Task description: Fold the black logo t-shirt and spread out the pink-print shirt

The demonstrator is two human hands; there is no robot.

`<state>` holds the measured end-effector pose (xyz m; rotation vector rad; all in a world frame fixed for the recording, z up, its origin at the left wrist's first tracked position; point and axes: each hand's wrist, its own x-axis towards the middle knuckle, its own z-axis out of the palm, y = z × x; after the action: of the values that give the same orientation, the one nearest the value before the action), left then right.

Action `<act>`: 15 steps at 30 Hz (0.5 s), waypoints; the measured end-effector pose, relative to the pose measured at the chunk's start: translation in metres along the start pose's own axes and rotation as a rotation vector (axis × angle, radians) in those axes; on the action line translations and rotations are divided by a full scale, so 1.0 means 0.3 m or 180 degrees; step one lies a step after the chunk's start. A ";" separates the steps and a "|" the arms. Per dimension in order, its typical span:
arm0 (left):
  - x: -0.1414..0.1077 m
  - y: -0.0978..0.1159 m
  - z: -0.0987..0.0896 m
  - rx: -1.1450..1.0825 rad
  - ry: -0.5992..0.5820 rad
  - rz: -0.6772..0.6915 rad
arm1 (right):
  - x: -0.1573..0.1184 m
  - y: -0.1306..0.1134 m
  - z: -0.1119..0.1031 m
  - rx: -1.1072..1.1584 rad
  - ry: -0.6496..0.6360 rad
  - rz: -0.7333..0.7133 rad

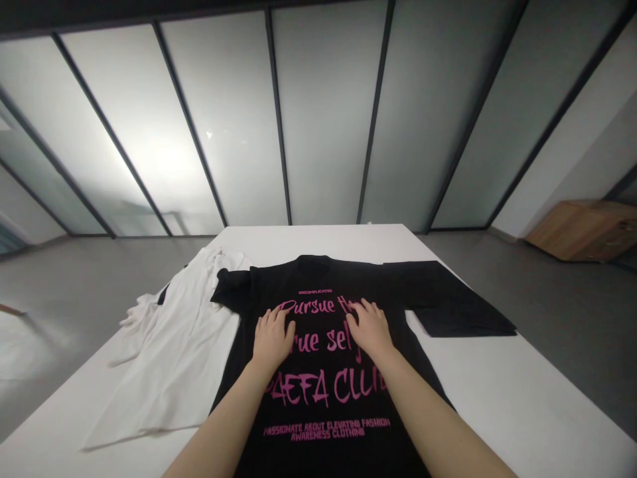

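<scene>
A black T-shirt [318, 352] with pink lettering lies spread on the white table, its collar at the far side. My left hand [273, 335] rests flat on the left part of its chest, fingers stretched forward. On the right part of the chest, my right hand [369, 326] lies with its fingers apart over the print. Neither hand grips the cloth. The sleeve on the left looks bunched at its end. At the right, the T-shirt meets a dark folded garment [462, 305]; where one stops and the other begins is hard to see.
A crumpled white garment [174, 372] lies along the left side of the table [348, 239], partly over its edge. Frosted glass panels [323, 119] with dark frames stand behind the table. A wooden cabinet [582, 229] stands at the far right on the grey floor.
</scene>
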<state>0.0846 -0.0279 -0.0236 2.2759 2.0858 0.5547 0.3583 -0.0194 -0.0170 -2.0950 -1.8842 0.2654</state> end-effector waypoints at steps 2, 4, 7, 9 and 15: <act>-0.018 0.003 0.004 0.0042 -0.0011 -0.0002 | -0.019 0.008 -0.002 -0.0031 0.0004 0.0059; -0.030 0.004 0.006 0.0053 -0.0020 0.0001 | -0.034 0.013 -0.006 -0.0043 0.0019 0.0095; -0.029 -0.005 -0.010 0.0050 0.0018 0.0003 | -0.036 0.038 -0.025 -0.0078 0.0133 0.0238; -0.015 -0.025 -0.042 0.0096 0.0100 -0.0117 | -0.024 0.073 -0.050 -0.0136 0.0306 0.0450; 0.017 -0.148 -0.149 0.0807 0.0286 -0.1389 | 0.012 0.212 -0.147 -0.0266 0.0517 0.1366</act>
<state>0.0306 -0.0283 0.0089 1.8246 2.7232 0.3953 0.4330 -0.0260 0.0025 -2.4806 -1.3639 0.1061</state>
